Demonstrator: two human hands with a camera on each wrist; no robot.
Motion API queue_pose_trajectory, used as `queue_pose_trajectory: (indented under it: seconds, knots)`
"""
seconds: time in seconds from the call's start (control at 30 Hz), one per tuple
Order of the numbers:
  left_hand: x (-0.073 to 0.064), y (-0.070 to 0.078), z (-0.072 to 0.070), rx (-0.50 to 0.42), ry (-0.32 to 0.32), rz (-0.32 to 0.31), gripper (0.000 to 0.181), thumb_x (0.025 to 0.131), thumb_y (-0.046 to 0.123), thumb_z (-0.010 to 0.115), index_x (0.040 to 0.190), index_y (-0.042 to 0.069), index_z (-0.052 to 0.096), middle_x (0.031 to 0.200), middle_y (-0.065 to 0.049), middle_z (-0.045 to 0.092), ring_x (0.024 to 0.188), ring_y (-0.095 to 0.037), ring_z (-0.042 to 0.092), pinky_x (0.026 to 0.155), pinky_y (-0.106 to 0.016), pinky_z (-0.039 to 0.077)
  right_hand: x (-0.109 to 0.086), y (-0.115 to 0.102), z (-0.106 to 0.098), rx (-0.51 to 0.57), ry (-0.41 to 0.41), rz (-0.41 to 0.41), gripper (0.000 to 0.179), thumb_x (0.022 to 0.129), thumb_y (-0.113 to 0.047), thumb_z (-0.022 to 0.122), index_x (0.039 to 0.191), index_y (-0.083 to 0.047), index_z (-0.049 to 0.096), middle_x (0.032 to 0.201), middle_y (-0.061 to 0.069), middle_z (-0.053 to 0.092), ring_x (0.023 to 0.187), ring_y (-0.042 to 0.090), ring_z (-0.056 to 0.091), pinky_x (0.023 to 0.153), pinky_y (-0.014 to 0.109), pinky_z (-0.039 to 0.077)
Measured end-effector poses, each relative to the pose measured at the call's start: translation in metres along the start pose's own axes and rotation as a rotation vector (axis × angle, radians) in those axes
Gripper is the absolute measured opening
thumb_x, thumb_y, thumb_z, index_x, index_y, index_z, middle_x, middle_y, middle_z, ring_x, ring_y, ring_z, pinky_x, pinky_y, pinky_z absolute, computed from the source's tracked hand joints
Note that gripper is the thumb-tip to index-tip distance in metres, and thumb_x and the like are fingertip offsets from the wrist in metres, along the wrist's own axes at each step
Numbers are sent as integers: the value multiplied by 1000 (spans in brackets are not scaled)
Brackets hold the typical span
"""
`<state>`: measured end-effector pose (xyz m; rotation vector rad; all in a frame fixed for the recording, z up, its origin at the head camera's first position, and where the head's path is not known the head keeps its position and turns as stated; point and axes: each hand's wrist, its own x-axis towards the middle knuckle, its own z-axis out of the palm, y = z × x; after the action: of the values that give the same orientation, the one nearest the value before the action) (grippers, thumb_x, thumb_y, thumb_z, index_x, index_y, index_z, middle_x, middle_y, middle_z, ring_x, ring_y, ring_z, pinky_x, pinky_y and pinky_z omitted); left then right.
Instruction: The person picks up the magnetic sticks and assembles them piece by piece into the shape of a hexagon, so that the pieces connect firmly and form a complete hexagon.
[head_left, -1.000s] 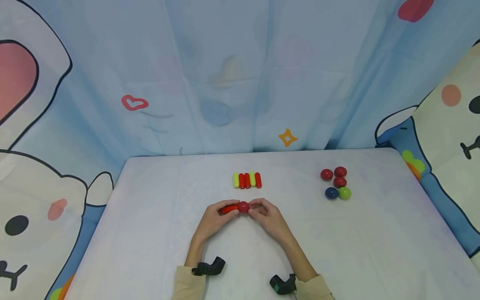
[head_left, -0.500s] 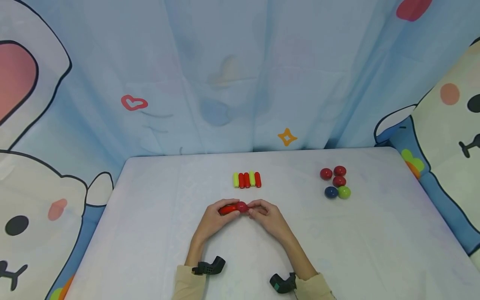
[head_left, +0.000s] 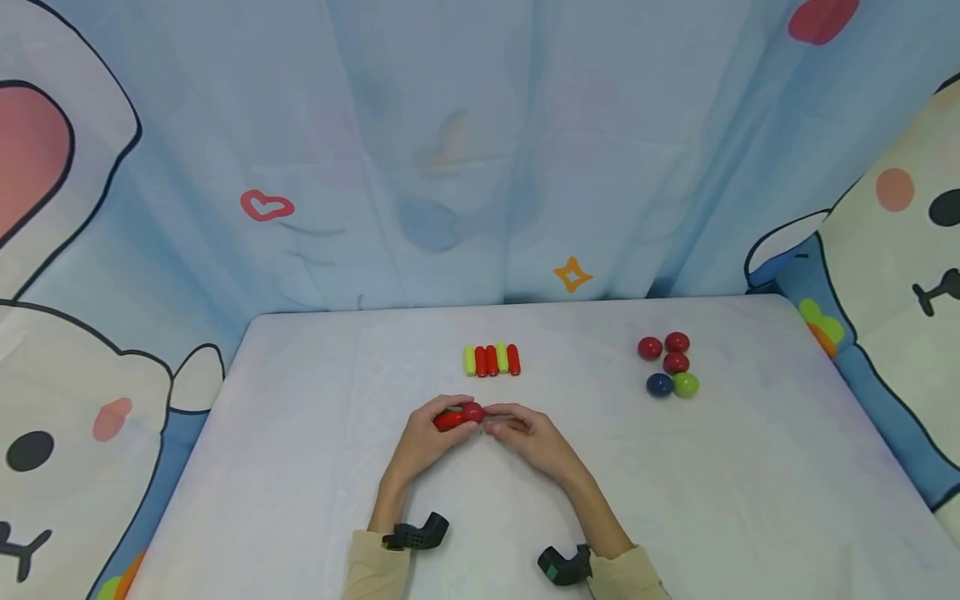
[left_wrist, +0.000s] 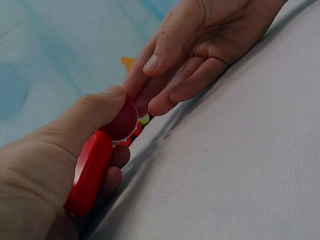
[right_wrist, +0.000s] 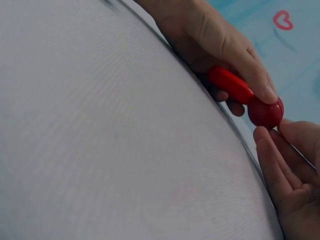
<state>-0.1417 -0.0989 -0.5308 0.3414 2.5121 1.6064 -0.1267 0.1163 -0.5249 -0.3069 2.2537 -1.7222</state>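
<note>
My left hand point(head_left: 422, 435) grips a red bar point(right_wrist: 231, 85) with rounded edges, partly hidden by the fingers. At the bar's end sits a dark red ball point(right_wrist: 266, 112), with the left thumb pressed on it; whether the two are joined cannot be seen. The right hand point(head_left: 536, 437) is beside the ball, its fingers extended and nothing held between thumb and fingers. In the left wrist view a right fingertip point(left_wrist: 134, 85) lies close against the ball point(left_wrist: 124, 120); contact is hard to tell.
Beyond the hands, a row of red and yellow-green bars point(head_left: 491, 361) lies on the white-covered table point(head_left: 315, 467). At the right are several balls: red point(head_left: 650, 348), blue point(head_left: 660, 384) and green point(head_left: 686, 384). A blue patterned curtain point(head_left: 420, 167) hangs behind.
The right fingers have loosened and spread a little at the ball. The left hand, bar and ball have shifted slightly left.
</note>
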Motion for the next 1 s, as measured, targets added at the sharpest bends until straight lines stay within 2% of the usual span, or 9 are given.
queue_pose_trajectory:
  seconds: [0.1, 0.23, 0.47, 0.6, 0.73, 0.83, 1.0]
  knots:
    - [0, -1, -1, 7, 30, -8, 37, 84, 36, 75, 119, 31, 64, 118, 5, 65, 105, -16, 58, 84, -24, 53, 1, 0, 2, 3, -5, -6, 40, 94, -29, 63, 131, -14, 59, 124, 10, 68, 115, 24, 66, 96, 30, 53]
    - [0, -2, -1, 17, 74, 1, 36, 85, 35, 73, 120, 28, 64, 117, 3, 66, 103, -16, 58, 82, -23, 54, 4, 0, 4, 10, 40, 32, 39, 93, -31, 65, 129, -17, 60, 125, 5, 68, 113, 19, 67, 95, 28, 53]
    - [3, -4, -6, 117, 270, 106, 39, 88, 25, 72, 125, 19, 64, 122, -2, 66, 109, -19, 60, 89, -36, 57, 11, -1, 5, 62, 131, 79, 35, 94, -25, 64, 126, -14, 61, 122, 7, 67, 105, 16, 70, 89, 25, 55]
    - [6, -5, -8, 127, 333, 120, 41, 87, 24, 72, 127, 16, 63, 124, -3, 65, 112, -20, 60, 90, -38, 57, 20, -7, 4, 118, 236, 100, 31, 94, -24, 63, 123, -14, 62, 120, 7, 67, 101, 16, 70, 86, 22, 56]
    - [6, -4, -9, 106, 383, 116, 40, 88, 23, 72, 125, 14, 64, 120, -3, 65, 106, -20, 61, 87, -39, 58, 30, -17, 5, 112, 329, 91, 34, 93, -31, 64, 124, -18, 61, 122, 5, 66, 105, 18, 68, 92, 26, 55]
    - [6, -6, -9, 96, 420, 107, 39, 87, 22, 73, 124, 14, 65, 119, -4, 66, 102, -20, 60, 86, -39, 58, 38, -23, 4, 28, 349, 26, 35, 93, -30, 64, 125, -16, 59, 125, 6, 63, 113, 21, 64, 98, 34, 53]
    - [7, -9, -6, 77, 440, 79, 39, 87, 23, 73, 124, 17, 65, 121, -3, 65, 105, -19, 60, 87, -39, 58, 52, -26, -7, -240, 416, -110, 37, 91, -21, 66, 125, -10, 59, 129, 9, 56, 121, 27, 53, 103, 45, 49]
